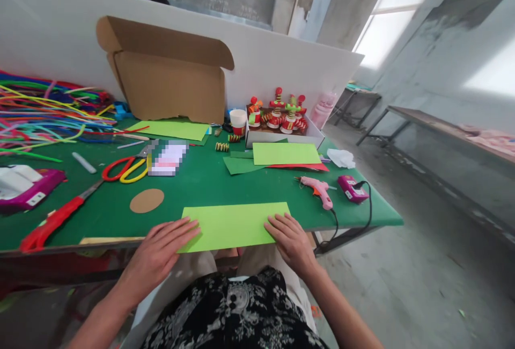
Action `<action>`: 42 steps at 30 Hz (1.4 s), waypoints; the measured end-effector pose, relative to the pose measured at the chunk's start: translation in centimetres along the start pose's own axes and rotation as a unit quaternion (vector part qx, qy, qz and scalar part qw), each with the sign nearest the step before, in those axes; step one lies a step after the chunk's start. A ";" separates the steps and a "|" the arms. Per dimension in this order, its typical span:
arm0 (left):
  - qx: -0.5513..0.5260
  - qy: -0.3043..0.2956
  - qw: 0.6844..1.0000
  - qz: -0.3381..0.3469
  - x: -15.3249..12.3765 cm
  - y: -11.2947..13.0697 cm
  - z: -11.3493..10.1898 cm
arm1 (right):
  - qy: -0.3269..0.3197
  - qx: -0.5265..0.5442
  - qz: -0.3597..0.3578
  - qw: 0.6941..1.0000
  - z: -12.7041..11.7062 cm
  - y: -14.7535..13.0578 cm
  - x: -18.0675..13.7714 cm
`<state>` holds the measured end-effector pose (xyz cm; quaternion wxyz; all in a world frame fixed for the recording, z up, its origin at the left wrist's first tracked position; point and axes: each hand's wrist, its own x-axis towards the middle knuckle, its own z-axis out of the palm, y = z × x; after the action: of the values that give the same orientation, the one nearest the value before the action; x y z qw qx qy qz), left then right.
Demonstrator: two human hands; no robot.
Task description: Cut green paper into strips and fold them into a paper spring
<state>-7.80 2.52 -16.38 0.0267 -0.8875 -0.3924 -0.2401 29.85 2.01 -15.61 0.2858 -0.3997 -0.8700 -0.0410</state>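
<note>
A light green sheet of paper (233,226) lies at the front edge of the green table, its near edge overhanging slightly. My left hand (167,241) rests flat on its left end, fingers stretched out. On the right end my right hand (290,237) lies with its fingers extended and pressing the paper. Both thumbs are mostly hidden. Just beyond my left hand is a brown cardboard disc (147,201). Past the sheet, more paper is stacked: a light green piece (285,153) over dark green (241,165) and red pieces.
Red-and-yellow scissors (131,169) and red-handled scissors (56,223) lie left. A pink glue gun (317,190) sits right, near a purple power socket (352,188) with a cable. Behind stand a box of red figures (281,137), a paper cup (238,122), a cardboard box (173,86) and pipe cleaners (52,113).
</note>
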 end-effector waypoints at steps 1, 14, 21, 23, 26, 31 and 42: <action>-0.011 0.003 1.000 -0.006 0.1 -0.1 -0.1 | -0.001 0.026 0.003 1.000 -0.3 0.4 0.0; -0.104 -0.007 0.985 -0.136 2.5 -1.1 -0.4 | 0.036 0.166 0.206 0.964 -2.1 2.8 1.3; -0.110 0.005 0.984 -0.141 2.0 -1.0 -0.4 | 0.006 0.205 0.171 0.964 -2.9 2.6 1.2; -0.127 0.017 0.980 -0.153 2.1 -0.8 -0.4 | 0.006 0.202 0.182 0.962 -2.9 2.6 1.3; -0.144 0.042 0.972 -0.181 2.5 -0.4 -0.5 | 0.035 0.162 0.226 0.960 -2.5 2.6 1.5; -0.111 0.073 0.955 -0.265 3.6 0.2 -0.7 | 0.057 0.069 0.296 0.951 -1.5 2.5 2.0; 0.075 0.008 0.953 -0.292 5.4 1.2 -0.2 | -0.022 0.028 0.300 0.953 -1.6 3.0 3.3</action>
<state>-3.87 5.34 -13.60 0.0251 -0.7273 -0.6515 -0.2145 31.05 5.81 -13.05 0.2763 -0.6351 -0.7169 0.0797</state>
